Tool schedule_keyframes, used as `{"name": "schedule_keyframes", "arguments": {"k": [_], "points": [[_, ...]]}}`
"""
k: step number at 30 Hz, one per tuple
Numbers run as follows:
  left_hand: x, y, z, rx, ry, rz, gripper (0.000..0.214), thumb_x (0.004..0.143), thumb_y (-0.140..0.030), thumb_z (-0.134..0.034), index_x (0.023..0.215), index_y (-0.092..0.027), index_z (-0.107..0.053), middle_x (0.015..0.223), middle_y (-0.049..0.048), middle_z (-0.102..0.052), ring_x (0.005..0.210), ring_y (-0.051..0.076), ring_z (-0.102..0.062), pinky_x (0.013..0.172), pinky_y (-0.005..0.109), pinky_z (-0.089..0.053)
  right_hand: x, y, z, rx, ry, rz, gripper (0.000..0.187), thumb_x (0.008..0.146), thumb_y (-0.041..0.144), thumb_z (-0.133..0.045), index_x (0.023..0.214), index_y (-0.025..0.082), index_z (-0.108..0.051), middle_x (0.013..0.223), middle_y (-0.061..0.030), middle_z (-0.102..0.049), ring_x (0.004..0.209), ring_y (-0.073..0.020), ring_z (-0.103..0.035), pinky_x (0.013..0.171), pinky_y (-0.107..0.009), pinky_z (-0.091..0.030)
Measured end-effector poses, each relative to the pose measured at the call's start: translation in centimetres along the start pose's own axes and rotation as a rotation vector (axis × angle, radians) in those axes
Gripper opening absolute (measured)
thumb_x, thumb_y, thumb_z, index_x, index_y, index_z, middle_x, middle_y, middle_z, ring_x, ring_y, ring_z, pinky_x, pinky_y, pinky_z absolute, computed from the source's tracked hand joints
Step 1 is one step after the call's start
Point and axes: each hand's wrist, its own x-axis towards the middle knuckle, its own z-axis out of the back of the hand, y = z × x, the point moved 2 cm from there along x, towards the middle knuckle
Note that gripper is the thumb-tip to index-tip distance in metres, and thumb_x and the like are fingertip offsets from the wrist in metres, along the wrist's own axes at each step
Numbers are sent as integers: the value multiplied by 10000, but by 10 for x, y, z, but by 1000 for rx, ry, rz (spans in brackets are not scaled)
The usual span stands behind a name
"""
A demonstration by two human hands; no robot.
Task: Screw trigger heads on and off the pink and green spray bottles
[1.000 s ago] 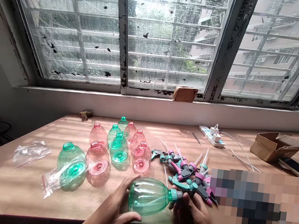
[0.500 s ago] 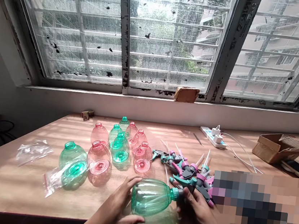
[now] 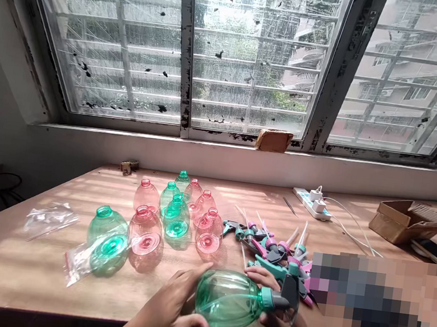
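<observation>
A clear green spray bottle (image 3: 227,302) is held on its side at the table's front edge, its neck pointing right. My left hand (image 3: 175,301) is closed around its base end. On the neck sits a trigger spray head (image 3: 288,294) with a teal collar and dark grey body; its thin tube shows inside the bottle. My right hand (image 3: 286,325) grips at the collar, fingers behind and thumb in front. Just beyond lies a pile of loose spray heads (image 3: 272,247) in pink, teal and grey, with white tubes.
Several green and pink bottles without heads (image 3: 178,217) stand at left centre. Clear plastic bags (image 3: 50,217) lie further left. A power strip (image 3: 313,202) with cables and an open cardboard box (image 3: 406,221) are at the back right. A blurred patch hides the right front.
The bottle has shifted slightly right and turned about its length, so the spray head's trigger faces differently. My right hand has moved its fingers from the head to the collar.
</observation>
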Motion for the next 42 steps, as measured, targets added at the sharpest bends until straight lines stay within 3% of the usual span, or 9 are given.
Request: {"name": "schedule_keyframes", "arguments": {"k": [3, 7, 12, 16, 20, 25, 30, 34, 42], "points": [[-1, -5, 1, 12, 34, -76, 970, 867, -788, -677, 1665, -321, -382, 1592, 142, -576, 1445, 407, -543, 1210, 513, -447, -6, 8, -4, -14, 22, 80, 505, 941, 587, -719, 1368, 319, -732, 1309, -145, -760, 1364, -377, -627, 1210, -536, -446], [-4, -3, 1, 1, 58, -93, 1003, 891, -866, -506, 1693, -301, -301, 1658, 161, -497, 1487, 413, -498, 1220, 533, -430, 18, 40, 8, -25, -93, 46, 346, 990, 498, -691, 1276, 326, -782, 1294, -113, -787, 1315, -344, -684, 1138, -479, -544], [-3, -4, 2, 33, 58, -86, 788, 995, -771, -487, 1595, -261, -475, 1540, 161, -616, 1408, 381, -573, 1191, 494, -458, 145, 97, 62, -144, -617, 246, 503, 940, 619, -700, 1222, 203, -737, 1240, -123, -797, 1265, -332, -700, 1054, -462, -580], [0, -18, 6, 45, 59, -69, 673, 1032, -725, -480, 1495, -245, -570, 1438, 136, -683, 1316, 343, -625, 1131, 445, -498, 263, 101, 95, -283, -643, 98, 385, 1058, 491, -600, 1224, 159, -704, 1225, -131, -778, 1148, -286, -732, 970, -433, -609], [3, -32, 11, 61, 67, -64, 626, 1047, -723, -440, 1385, -236, -640, 1358, 112, -715, 1238, 310, -651, 1069, 393, -507, 321, 67, 102, -509, -631, -135, 325, 1029, 359, -707, 1305, 189, -675, 1340, -101, -694, 1132, -270, -712, 960, -494, -612], [4, -34, 10, 72, 67, -113, 503, 1092, -642, -429, 1281, -247, -678, 1256, 83, -743, 1155, 272, -664, 1017, 350, -503, 329, 17, 96, -719, -613, -390, 348, 1031, 354, -702, 1341, 202, -657, 1373, -105, -675, 1140, -272, -707, 954, -488, -616], [1, -34, 9, 85, 46, -123, 308, 1110, -478, -529, 1253, -249, -678, 1225, 70, -751, 1129, 252, -672, 999, 320, -510, 320, -12, 91, -854, -639, -466, 346, 1037, 365, -694, 1340, 204, -658, 1371, -106, -676, 1135, -269, -708, 953, -485, -616], [-1, -36, 8, 93, 29, -100, 205, 1082, -335, -613, 1259, -246, -667, 1230, 61, -746, 1140, 237, -679, 992, 292, -525, 313, -20, 86, -976, -637, -443, 370, 1033, 371, -697, 1356, 198, -648, 1386, -110, -668, 1157, -281, -701, 968, -504, -608], [-2, -35, 8, 87, 39, -90, 203, 1081, -339, -605, 1241, -234, -671, 1226, 82, -749, 1176, 256, -685, 1006, 304, -549, 306, -14, 86, -1064, -521, -502, 373, 1032, 379, -699, 1350, 190, -650, 1365, -111, -678, 1139, -277, -708, 958, -498, -612]]}}
